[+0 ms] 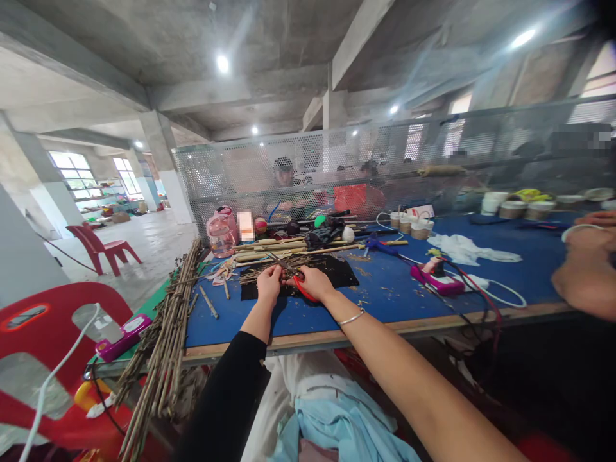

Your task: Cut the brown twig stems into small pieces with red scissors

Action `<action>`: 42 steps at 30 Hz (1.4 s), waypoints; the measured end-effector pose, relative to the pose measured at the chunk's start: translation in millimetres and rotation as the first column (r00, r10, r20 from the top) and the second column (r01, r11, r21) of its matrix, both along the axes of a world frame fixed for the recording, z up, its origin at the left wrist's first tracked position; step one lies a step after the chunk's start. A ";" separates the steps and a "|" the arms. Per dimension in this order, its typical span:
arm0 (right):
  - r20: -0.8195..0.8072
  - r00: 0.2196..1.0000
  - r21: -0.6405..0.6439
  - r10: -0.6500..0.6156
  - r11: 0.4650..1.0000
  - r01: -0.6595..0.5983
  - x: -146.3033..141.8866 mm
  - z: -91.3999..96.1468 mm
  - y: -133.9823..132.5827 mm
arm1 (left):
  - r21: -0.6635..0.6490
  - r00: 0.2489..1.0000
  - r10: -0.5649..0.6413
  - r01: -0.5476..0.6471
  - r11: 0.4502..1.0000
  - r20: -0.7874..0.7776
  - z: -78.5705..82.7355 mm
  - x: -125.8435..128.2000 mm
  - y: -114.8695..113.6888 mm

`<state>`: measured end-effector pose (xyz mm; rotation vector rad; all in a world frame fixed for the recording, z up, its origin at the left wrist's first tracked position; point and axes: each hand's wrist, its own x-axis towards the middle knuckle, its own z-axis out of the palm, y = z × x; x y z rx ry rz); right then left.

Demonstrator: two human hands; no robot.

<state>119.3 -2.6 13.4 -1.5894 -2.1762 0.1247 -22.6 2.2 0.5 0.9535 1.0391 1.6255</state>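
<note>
My right hand (pixel 315 282), wearing a bangle at the wrist, is closed around the red handles of a pair of scissors (pixel 307 292). The dark blades point away to the upper left, past my left hand (pixel 269 282). Those left fingers are pinched together on a thin brown twig, mostly hidden by the hand. Both hands are close together over a black cloth (pixel 344 271) on the blue table (pixel 380 301). Thin cut twigs (pixel 250 274) lie on the cloth, behind and beside the left hand.
A long bundle of dry stalks (pixel 166 346) overhangs the table's left end. Pale sticks (pixel 274 245) and a pink jug (pixel 222 234) stand behind. Purple power strips (pixel 436 280) and a white cloth (pixel 469 249) lie to the sides. Another person's hand (pixel 587 256) is at far right.
</note>
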 end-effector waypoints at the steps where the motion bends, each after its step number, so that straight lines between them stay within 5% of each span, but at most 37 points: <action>1: 0.007 1.000 -0.005 -0.006 1.000 0.006 -0.1 -0.2 0.0 | -0.005 1.000 0.004 -0.004 1.000 0.006 0.3 0.0 -0.1; 14: -0.054 0.994 0.038 0.096 0.995 -0.094 -2.7 -2.9 -1.6 | 0.011 0.996 0.040 -0.040 0.999 -0.084 -0.3 -0.4 -0.4; 21: -0.014 0.998 0.022 0.054 0.998 -0.053 -1.1 -3.1 -0.9 | 0.075 0.975 0.097 -0.083 0.994 -0.200 1.3 -1.5 -3.1; 34: -0.024 1.000 -0.012 -0.003 1.000 0.002 -1.8 -2.1 0.0 | -0.004 0.999 0.025 -0.025 1.000 0.032 -1.4 -0.3 2.0; 42: -0.018 1.000 -0.022 0.002 1.000 -0.002 -0.7 -2.1 1.2 | -0.013 0.999 0.031 -0.031 0.999 0.016 -0.1 -0.2 1.2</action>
